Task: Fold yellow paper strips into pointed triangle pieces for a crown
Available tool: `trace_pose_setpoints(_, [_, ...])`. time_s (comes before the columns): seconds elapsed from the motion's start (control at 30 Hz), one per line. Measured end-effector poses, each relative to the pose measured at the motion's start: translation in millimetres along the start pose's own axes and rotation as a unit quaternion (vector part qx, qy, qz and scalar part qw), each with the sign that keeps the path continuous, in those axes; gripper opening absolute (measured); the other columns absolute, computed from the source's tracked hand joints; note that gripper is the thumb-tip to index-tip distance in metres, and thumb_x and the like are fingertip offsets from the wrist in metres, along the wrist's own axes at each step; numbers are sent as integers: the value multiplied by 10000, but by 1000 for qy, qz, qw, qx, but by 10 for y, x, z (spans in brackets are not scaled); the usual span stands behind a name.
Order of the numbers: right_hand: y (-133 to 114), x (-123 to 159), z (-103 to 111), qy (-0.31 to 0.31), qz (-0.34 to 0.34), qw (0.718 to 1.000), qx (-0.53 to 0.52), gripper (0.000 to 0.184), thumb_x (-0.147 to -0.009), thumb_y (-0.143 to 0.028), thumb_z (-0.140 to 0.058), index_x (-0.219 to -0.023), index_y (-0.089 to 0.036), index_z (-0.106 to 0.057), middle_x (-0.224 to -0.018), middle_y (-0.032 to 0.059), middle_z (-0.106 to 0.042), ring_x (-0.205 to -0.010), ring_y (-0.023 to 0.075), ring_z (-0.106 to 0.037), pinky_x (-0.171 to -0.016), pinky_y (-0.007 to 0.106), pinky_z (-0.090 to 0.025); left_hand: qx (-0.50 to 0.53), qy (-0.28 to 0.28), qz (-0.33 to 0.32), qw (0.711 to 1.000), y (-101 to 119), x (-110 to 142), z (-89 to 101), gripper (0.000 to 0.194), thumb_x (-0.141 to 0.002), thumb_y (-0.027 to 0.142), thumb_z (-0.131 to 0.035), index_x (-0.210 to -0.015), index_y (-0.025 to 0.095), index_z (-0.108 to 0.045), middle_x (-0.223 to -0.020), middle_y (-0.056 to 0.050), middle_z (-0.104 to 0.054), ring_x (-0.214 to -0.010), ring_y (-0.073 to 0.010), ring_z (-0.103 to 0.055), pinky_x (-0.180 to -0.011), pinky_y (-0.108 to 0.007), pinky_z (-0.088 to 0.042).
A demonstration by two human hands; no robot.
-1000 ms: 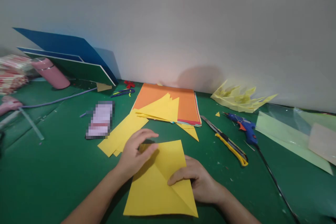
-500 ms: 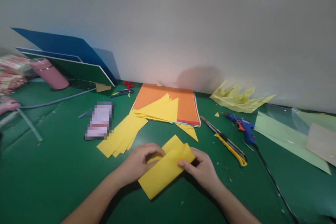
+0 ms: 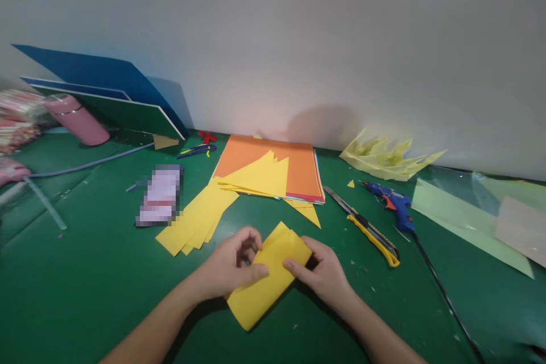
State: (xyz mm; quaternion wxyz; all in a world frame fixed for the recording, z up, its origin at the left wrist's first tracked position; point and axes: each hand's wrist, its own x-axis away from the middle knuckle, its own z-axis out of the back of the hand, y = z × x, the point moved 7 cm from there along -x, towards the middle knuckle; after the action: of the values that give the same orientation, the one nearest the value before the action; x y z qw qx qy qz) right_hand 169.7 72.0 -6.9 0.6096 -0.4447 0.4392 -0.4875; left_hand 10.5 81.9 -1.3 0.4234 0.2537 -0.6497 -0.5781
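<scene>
A folded sheet of yellow paper (image 3: 268, 281) is held between my hands above the green table, tilted with its near end to the lower left. My right hand (image 3: 325, 270) pinches its right edge, thumb on the front face and fingers behind. At the left edge, my left hand (image 3: 234, 264) has its thumb on the paper and its fingers curled, partly hidden behind it. Beyond the hands, several yellow strips (image 3: 191, 224) lie fanned out. Yellow triangular pieces (image 3: 264, 177) rest on a stack of orange paper (image 3: 301, 168).
A yellow-handled utility knife (image 3: 371, 233) and a blue glue gun (image 3: 396, 205) with a black cord lie to the right, near a pale yellow pointed paper piece (image 3: 384, 159). To the left are a blurred-out phone (image 3: 160, 196), a pink bottle (image 3: 81, 119) and leaning boards (image 3: 106, 102).
The yellow paper's two layers have come together and now look flatter. My left thumb has moved from between the layers onto the front face. My right hand keeps its pinch.
</scene>
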Motion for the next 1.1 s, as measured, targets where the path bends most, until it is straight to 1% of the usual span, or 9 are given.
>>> trace_pose_setpoints(0.07, [35, -1, 15, 10, -21, 995, -97, 435, -702, -536, -688, -967, -227, -536, -697, -3, -620, -576, 157, -561, -527, 246, -455, 48, 38, 14, 998, -39, -9, 18, 468, -624, 410, -769, -856, 213, -413, -670, 74, -431, -588, -88, -394, -544, -205, -331])
trace_pose_setpoints(0.17, [39, -11, 16, 9, -36, 977, -209, 708, -749, -639, -599, -1271, -253, -316, -834, 31, -669, -646, 179, -618, -593, 278, -486, 100, 96, 16, 990, -48, -23, 33, 513, -581, 396, -801, -884, 210, -431, -706, 57, -494, -632, -96, -462, -598, -221, -385])
trace_pose_setpoints(0.23, [21, -18, -31, -19, -50, 970, -237, 820, -748, -660, -588, -1353, -247, -218, -891, 56, -682, -735, 208, -652, -665, 312, -500, 123, 123, 12, 985, -36, -24, 19, 509, -569, 407, -808, -871, 203, -452, -724, 46, -518, -662, -104, -494, -628, -231, -412])
trace_pose_setpoints(0.33, [-19, -15, -148, -78, -70, 963, -250, 927, -703, -631, -661, -1400, -237, -193, -963, 83, -688, -850, 247, -668, -769, 367, -505, 144, 138, 8, 980, -29, -19, -42, 500, -555, 425, -815, -843, 191, -480, -724, 38, -533, -677, -108, -513, -633, -229, -431])
trace_pose_setpoints(0.4, [-29, -12, -186, -81, -77, 961, -252, 921, -696, -601, -685, -1403, -240, -219, -1050, 99, -672, -914, 255, -660, -811, 384, -504, 157, 130, 5, 979, -35, -21, -101, 495, -544, 422, -823, -827, 185, -493, -726, 32, -544, -679, -108, -521, -632, -226, -437])
trace_pose_setpoints(0.53, [52, -3, -159, -23, -114, 965, -234, 759, -691, -559, -709, -1305, -246, -393, -1160, 94, -635, -998, 252, -629, -846, 384, -506, 166, 117, 1, 979, -57, -33, -161, 471, -532, 381, -837, -812, 176, -519, -729, 24, -553, -668, -105, -527, -612, -220, -442])
trace_pose_setpoints(0.7, [122, 10, -197, -44, -161, 959, -229, 521, -649, -570, -731, -987, -192, -613, -950, 84, -714, -893, 271, -659, -791, 407, -520, 154, 120, 6, 981, -80, -44, -149, 435, -538, 352, -828, -808, 171, -538, -722, 22, -565, -663, -108, -533, -601, -221, -452])
trace_pose_setpoints(0.8, [119, 6, -187, -38, -169, 958, -226, 492, -627, -557, -752, -923, -175, -654, -875, 78, -725, -810, 254, -669, -751, 391, -526, 155, 114, 6, 981, -84, -44, -161, 423, -536, 347, -826, -800, 166, -550, -720, 15, -583, -656, -112, -542, -604, -232, -463])
trace_pose_setpoints(1.1, [145, 24, -169, -19, -178, 957, -227, 470, -614, -536, -769, -888, -168, -664, -861, 79, -728, -744, 231, -671, -695, 358, -536, 131, 138, 5, 982, -55, -38, -110, 381, -574, 427, -785, -737, 170, -557, -655, 33, -545, -605, -101, -493, -570, -224, -417])
